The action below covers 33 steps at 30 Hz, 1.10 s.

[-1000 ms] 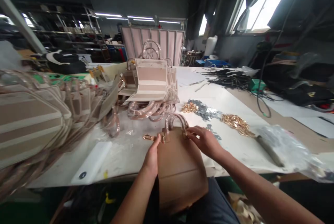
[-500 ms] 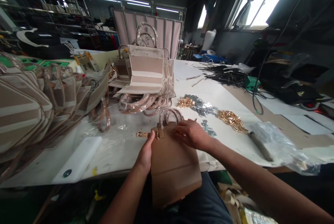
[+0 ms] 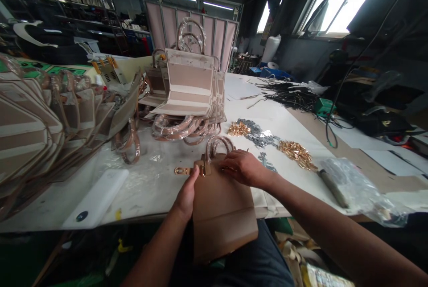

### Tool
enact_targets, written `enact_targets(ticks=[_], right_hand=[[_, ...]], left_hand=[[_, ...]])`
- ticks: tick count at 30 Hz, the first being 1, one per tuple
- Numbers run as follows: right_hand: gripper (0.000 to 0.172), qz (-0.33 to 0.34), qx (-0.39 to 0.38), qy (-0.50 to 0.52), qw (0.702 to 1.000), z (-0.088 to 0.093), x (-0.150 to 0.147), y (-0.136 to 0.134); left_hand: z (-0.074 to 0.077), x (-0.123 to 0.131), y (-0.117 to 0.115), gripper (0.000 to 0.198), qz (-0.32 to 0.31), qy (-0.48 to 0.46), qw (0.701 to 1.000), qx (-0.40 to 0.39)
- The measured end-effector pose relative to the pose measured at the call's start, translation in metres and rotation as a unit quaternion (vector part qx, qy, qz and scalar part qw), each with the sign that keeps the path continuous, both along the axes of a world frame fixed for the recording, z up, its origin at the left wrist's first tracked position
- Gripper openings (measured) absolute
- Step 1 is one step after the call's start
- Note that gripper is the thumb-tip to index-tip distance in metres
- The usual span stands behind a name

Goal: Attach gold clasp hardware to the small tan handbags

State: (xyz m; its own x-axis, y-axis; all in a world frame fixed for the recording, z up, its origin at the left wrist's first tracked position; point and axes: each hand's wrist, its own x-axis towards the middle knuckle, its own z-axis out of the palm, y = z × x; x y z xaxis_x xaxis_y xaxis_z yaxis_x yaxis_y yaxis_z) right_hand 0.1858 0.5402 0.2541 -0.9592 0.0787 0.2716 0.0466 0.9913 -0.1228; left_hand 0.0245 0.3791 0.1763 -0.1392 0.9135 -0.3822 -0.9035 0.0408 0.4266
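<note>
A brown handbag (image 3: 222,213) leans from the table edge onto my lap, its wrapped loop handles pointing away from me. My left hand (image 3: 187,193) grips its left edge, thumb in front beside a gold clasp (image 3: 202,170) and the other fingers hidden behind. Past the thumb, a strap end with a gold buckle plate (image 3: 182,170) sticks out to the left. Over the upper right of the bag, my right hand (image 3: 242,167) is closed with bent fingertips against the surface. A thin tip shows above its knuckles; what the fingers hold is too small to make out.
Gold fittings (image 3: 297,154) and grey metal pieces (image 3: 257,133) lie in piles beyond my right hand. Beige bag panels (image 3: 190,77) with wrapped handles stand behind and at the left. A white block (image 3: 96,200) lies front left, a plastic bag (image 3: 361,189) front right.
My right hand has shifted slightly left across the bag's upper part. The left hand keeps its grip by the clasp. The view has tilted a little downward.
</note>
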Motion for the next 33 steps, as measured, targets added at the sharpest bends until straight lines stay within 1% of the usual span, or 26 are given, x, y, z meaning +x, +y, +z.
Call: enact_targets(ticks=[4, 6, 9, 10, 12, 15, 20, 23, 26, 30, 33], right_hand=[[0.006, 0.014, 0.020, -0.031, 0.999, 0.001, -0.008, 0.003], [0.010, 0.016, 0.017, -0.031, 0.999, -0.002, -0.011, 0.004], [0.019, 0.003, -0.036, -0.007, 0.999, -0.007, -0.012, 0.008], [0.019, 0.000, -0.062, -0.001, 0.998, -0.009, -0.011, 0.010], [0.015, 0.005, -0.111, -0.001, 0.994, -0.011, -0.010, 0.014], [0.011, 0.029, -0.137, -0.019, 0.990, -0.012, -0.009, 0.019], [0.013, 0.039, -0.140, -0.034, 0.989, -0.013, -0.013, 0.027], [0.012, 0.058, -0.132, -0.042, 0.989, -0.013, -0.015, 0.028], [0.010, 0.067, -0.098, -0.042, 0.992, -0.011, -0.016, 0.025], [0.007, 0.055, -0.048, -0.044, 0.996, -0.009, -0.016, 0.018], [0.012, 0.059, -0.022, -0.043, 0.997, -0.009, -0.016, 0.016]], left_hand=[[-0.002, 0.001, 0.000, 0.061, -0.023, -0.025, 0.999, 0.028], [-0.001, 0.001, 0.000, 0.060, -0.024, -0.035, 0.999, 0.033], [-0.002, 0.000, 0.001, 0.060, -0.022, -0.031, 0.999, 0.024], [-0.002, -0.001, 0.002, 0.060, -0.022, -0.028, 0.999, 0.019], [-0.003, -0.002, 0.002, 0.062, -0.026, -0.024, 0.999, 0.011], [-0.002, -0.003, 0.002, 0.062, -0.030, -0.023, 0.999, 0.006], [0.002, -0.003, 0.002, 0.062, -0.032, -0.032, 0.999, 0.013], [0.001, -0.003, 0.002, 0.060, -0.028, -0.033, 0.999, 0.018], [0.000, -0.004, 0.003, 0.060, -0.030, -0.029, 0.999, 0.024], [0.000, -0.003, 0.003, 0.060, -0.028, -0.025, 0.999, 0.022], [0.001, -0.003, 0.005, 0.060, -0.022, -0.026, 0.999, 0.016]])
